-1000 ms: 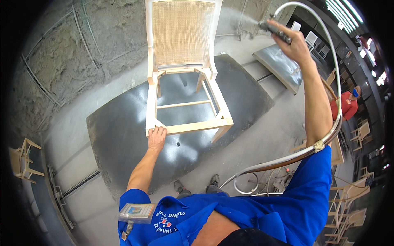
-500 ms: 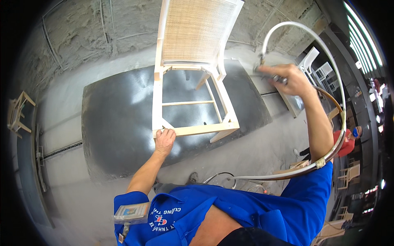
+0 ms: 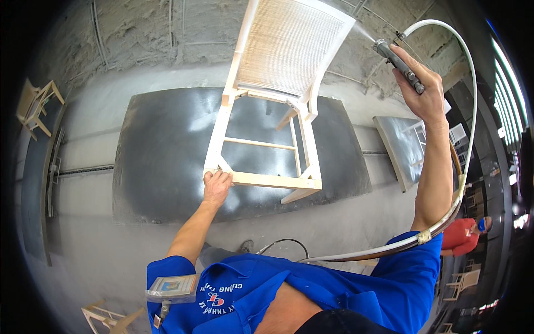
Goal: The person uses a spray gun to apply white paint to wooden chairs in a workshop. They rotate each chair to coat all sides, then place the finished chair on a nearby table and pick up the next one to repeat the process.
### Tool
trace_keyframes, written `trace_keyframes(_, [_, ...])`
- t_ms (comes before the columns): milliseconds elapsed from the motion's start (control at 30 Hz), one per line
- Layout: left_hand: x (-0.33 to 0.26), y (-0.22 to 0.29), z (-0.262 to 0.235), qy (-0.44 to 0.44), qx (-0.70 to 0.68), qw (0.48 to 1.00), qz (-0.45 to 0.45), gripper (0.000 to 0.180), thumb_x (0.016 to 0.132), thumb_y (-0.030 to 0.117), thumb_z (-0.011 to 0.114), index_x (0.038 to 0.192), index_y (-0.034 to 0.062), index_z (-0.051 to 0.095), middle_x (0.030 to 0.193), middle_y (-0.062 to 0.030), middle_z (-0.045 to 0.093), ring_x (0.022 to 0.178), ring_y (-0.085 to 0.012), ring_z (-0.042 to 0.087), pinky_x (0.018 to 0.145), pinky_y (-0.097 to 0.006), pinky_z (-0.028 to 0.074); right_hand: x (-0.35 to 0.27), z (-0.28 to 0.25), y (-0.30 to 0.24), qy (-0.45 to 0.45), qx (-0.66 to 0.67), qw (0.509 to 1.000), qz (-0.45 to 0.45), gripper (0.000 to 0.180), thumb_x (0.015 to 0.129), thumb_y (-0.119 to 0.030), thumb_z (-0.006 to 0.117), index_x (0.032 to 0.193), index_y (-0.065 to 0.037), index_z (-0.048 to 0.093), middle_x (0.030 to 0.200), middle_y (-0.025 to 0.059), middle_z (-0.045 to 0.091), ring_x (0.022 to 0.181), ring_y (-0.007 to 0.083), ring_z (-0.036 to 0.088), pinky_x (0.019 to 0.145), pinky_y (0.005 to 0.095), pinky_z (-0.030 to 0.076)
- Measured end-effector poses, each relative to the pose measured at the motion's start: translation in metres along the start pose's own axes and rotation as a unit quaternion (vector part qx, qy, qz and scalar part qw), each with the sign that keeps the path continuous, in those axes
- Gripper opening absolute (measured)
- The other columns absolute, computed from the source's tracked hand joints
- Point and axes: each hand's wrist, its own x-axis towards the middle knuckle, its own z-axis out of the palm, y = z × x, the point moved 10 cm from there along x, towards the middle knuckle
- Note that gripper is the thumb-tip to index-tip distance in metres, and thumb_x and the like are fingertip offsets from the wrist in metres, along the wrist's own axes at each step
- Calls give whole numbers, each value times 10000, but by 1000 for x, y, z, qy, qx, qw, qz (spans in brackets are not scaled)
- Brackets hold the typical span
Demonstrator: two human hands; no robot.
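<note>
A pale wooden chair frame (image 3: 272,181) with a woven cane back (image 3: 289,47) stands on a dark board; its seat is an open frame. My left hand (image 3: 217,187) is closed on the near left corner of the seat frame, the fingers curled over the rail. At the upper right my right hand (image 3: 421,86) is wrapped round a grey metal spray gun (image 3: 401,62). A white mist comes from its nozzle toward the top right corner of the chair back. A white hose (image 3: 466,61) loops from the gun down along my right arm.
The dark board (image 3: 161,167) lies under the chair. Bare wooden chairs stand at far left (image 3: 40,107) and lower left (image 3: 114,318). Another board (image 3: 397,147) lies to the right. A person in a red shirt (image 3: 461,236) is at the right. Behind rises a rough grey wall (image 3: 133,39).
My right hand has risen up and to the right with the spray gun, and a mist now shows at its nozzle. The chair has tilted slightly, with my left hand still at its corner.
</note>
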Motion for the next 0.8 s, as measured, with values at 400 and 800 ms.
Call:
trace_keyframes(400, [-6, -5, 3, -3, 12, 999, -47, 291, 831, 276, 762, 1087, 138, 746, 982, 44, 618, 1052, -145, 601, 926, -445, 379, 60, 51, 14, 35, 43, 994, 96, 509, 905, 18, 685, 1377, -172, 695, 1188, 145, 769, 1027, 228, 763, 945, 390, 584])
trace_keyframes(800, [-6, -2, 0, -10, 4, 997, -80, 316, 865, 240, 732, 1157, 121, 715, 985, 21, 596, 1051, -158, 582, 917, -448, 350, 99, 127, -3, 9, 16, 999, 31, 451, 926, -91, 699, 1366, -194, 698, 1139, 155, 776, 977, 275, 773, 912, 391, 591])
